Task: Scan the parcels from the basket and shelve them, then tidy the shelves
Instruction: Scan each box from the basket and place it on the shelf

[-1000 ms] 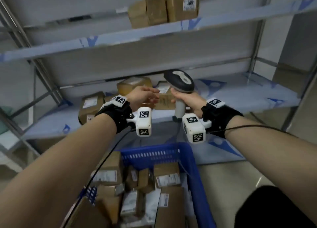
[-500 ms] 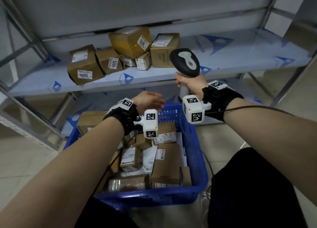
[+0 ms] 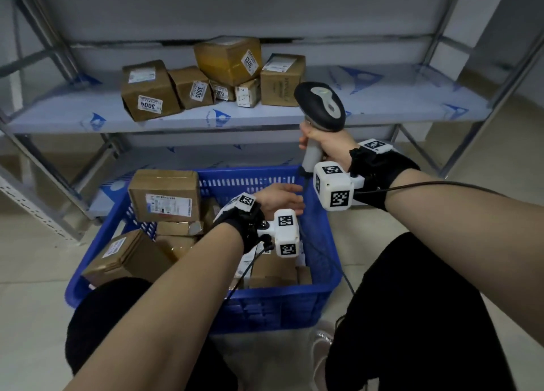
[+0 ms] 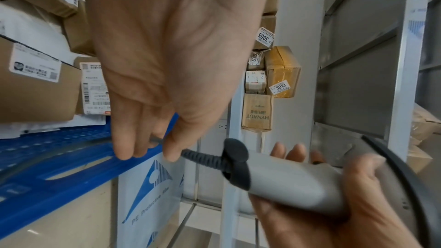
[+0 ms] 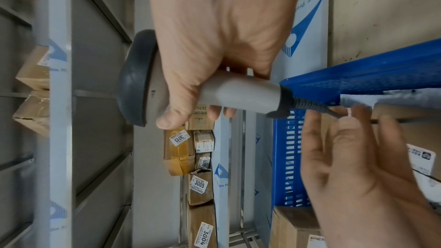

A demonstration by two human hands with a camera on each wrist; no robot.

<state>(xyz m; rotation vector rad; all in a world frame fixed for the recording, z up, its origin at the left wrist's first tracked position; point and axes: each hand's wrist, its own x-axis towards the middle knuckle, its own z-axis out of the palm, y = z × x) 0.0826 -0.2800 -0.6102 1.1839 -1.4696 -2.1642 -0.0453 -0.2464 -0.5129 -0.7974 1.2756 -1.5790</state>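
My right hand (image 3: 322, 142) is wrapped tight around the pale grey handle of the dark-headed handheld barcode scanner (image 3: 321, 108), fingers curled fully round it and thumb pressed along the side; the head stands upright above my fist, in front of the grey metal shelf (image 3: 265, 117). In the right wrist view the same fist (image 5: 214, 48) covers the handle, with the scanner's head (image 5: 138, 78) out at nine o'clock and its ribbed black cable (image 5: 307, 106) leaving toward three o'clock.

My left hand (image 3: 278, 198) holds nothing: fingers are straight and relaxed, palm down over the far right corner of the blue slatted plastic basket (image 3: 265, 305). In the left wrist view its fingertips (image 4: 124, 150) hang just above the basket's rim (image 4: 59, 167), close beside the scanner cable (image 4: 203, 156); I cannot tell whether they touch it.

The brown cardboard parcels with white labels (image 3: 164, 195) fill the basket, at about nine o'clock from my left hand and below it. More labelled cardboard boxes (image 3: 217, 78) sit clustered on the shelf at about eleven o'clock from the scanner, well apart from both hands.
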